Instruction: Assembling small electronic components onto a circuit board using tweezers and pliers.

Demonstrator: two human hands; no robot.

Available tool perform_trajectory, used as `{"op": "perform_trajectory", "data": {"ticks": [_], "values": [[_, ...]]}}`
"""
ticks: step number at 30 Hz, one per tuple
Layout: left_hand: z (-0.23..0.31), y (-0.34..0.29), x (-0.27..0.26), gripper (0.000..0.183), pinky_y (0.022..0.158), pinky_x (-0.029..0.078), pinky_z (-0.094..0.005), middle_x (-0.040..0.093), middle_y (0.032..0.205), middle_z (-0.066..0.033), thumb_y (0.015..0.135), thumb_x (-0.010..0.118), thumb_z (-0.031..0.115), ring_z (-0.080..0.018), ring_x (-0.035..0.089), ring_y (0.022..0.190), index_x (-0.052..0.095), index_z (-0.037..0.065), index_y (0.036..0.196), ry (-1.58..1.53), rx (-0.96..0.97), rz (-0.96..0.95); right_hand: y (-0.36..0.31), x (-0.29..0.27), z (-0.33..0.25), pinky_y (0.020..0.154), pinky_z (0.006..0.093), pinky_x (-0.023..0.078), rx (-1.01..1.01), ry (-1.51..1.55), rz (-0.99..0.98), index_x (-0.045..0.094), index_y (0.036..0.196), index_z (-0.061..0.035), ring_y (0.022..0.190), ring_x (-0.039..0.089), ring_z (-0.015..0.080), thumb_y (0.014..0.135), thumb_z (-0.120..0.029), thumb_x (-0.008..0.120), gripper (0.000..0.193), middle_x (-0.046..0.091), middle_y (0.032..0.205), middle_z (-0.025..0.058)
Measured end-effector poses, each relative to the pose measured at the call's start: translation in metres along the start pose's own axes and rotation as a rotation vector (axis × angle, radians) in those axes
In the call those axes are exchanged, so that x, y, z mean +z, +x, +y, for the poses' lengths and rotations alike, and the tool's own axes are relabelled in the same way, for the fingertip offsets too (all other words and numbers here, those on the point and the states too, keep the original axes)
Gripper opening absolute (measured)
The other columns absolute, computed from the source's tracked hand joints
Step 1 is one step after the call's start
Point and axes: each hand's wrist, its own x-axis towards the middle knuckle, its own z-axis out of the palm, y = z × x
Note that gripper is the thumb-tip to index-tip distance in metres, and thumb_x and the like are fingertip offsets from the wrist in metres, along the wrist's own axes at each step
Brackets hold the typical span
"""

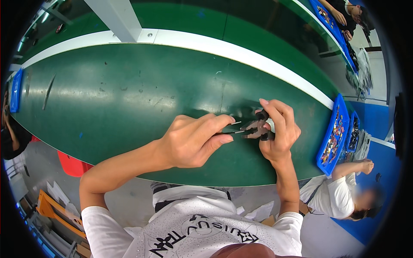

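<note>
The left hand [193,142] is closed in a pinch, thumb and forefinger pressed together on a thin dark rod [230,132]. The rod's long axis runs nearly level, parallel to the near edge of the worktop [107,99]. Its pale tip points to the person's right, toward the other hand. A second short pale sliver shows just above the forefinger tip; what it is cannot be told.

The right hand [279,131] is curled around a small black part [262,115], fingers wrapped over the top and thumb below. The part sits upright in the grasp, with one dark end above the fingers and another below them near the palm. Its exact shape is mostly hidden by the fingers. The rod tip meets or nearly meets this part; contact cannot be confirmed.

Both hands hover just above the green worktop, close to its near edge and right of its middle. A white strip [241,53] borders the far edge.

A blue tray [332,136] of mixed coloured pieces rests at the right end of the worktop, with a second tray [353,133] of dark pieces just beside it. Another person's arm [350,167] reaches in below these trays. A further blue tray [16,90] lies at the left end.
</note>
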Motion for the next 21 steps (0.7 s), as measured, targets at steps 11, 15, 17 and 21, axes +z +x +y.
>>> {"op": "perform_trajectory", "data": {"ticks": [11, 15, 17, 21], "values": [[0.0008, -0.0011, -0.0009, 0.027, 0.047, 0.048, -0.0285, 0.064, 0.072, -0.0114, 0.091, 0.075, 0.003, -0.0194, 0.061, 0.053, 0.066, -0.010, 0.113, -0.002, 0.010, -0.048, -0.0007, 0.0030, -0.0045, 0.050, 0.0315, 0.050, 0.031, 0.020, 0.009, 0.069, 0.108, -0.0010, 0.069, 0.068, 0.0230, 0.059, 0.014, 0.074, 0.052, 0.067, 0.092, 0.0126], [-0.0020, -0.0033, 0.0037, 0.032, 0.043, 0.046, -0.0330, 0.065, 0.079, -0.0135, 0.088, 0.076, 0.007, -0.0228, 0.058, 0.051, 0.064, -0.009, 0.113, 0.000, 0.019, -0.032, -0.0019, 0.0034, -0.0056, 0.051, 0.0322, 0.051, 0.033, 0.015, 0.002, 0.069, 0.108, -0.0009, 0.071, 0.068, 0.0237, 0.059, 0.014, 0.074, 0.052, 0.067, 0.092, 0.0122], [-0.0015, -0.0036, 0.0043, 0.032, 0.043, 0.046, -0.0332, 0.065, 0.080, -0.0139, 0.088, 0.076, 0.007, -0.0235, 0.058, 0.051, 0.064, -0.009, 0.113, -0.008, 0.010, -0.029, -0.0023, 0.0040, -0.0059, 0.051, 0.0326, 0.051, 0.034, 0.018, -0.003, 0.069, 0.108, -0.0008, 0.072, 0.069, 0.0242, 0.058, 0.014, 0.074, 0.052, 0.067, 0.092, 0.0121], [-0.0007, -0.0031, 0.0041, 0.032, 0.043, 0.047, -0.0332, 0.066, 0.081, -0.0144, 0.088, 0.076, 0.006, -0.0234, 0.058, 0.051, 0.063, -0.009, 0.114, -0.015, 0.001, -0.035, -0.0027, 0.0036, -0.0070, 0.052, 0.0334, 0.051, 0.045, 0.021, -0.016, 0.068, 0.108, -0.0007, 0.073, 0.069, 0.0255, 0.057, 0.014, 0.074, 0.053, 0.067, 0.092, 0.0121]]}}
